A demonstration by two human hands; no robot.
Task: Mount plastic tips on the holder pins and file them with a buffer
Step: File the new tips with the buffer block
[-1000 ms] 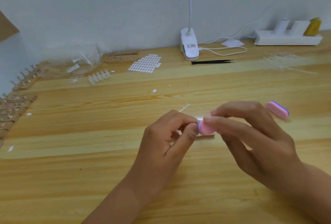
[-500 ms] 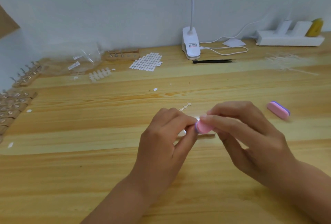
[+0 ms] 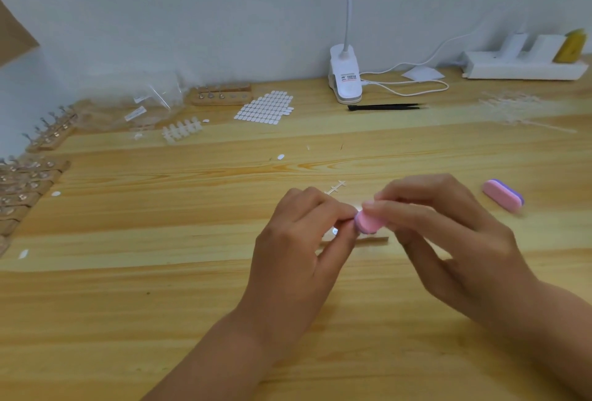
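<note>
My right hand (image 3: 448, 240) grips a small pink and purple buffer (image 3: 368, 223) between thumb and fingers. The buffer's end meets the fingertips of my left hand (image 3: 298, 247), which are curled and pinching something small that I cannot make out. A wooden holder strip (image 3: 373, 240) lies on the table just under both hands, mostly hidden by them. A shiny pin head (image 3: 335, 231) shows between my left fingers.
A second pink buffer (image 3: 503, 195) lies to the right. Wooden holders with pins (image 3: 28, 176) line the left edge, and another holder (image 3: 221, 94) stands at the back beside a sheet of adhesive dots (image 3: 266, 107). Black tweezers (image 3: 384, 107), a clip lamp (image 3: 346, 77), white tips (image 3: 181, 133).
The hands stay together at the same spot. The buffer has shifted slightly down and tilted against my left fingertips.
</note>
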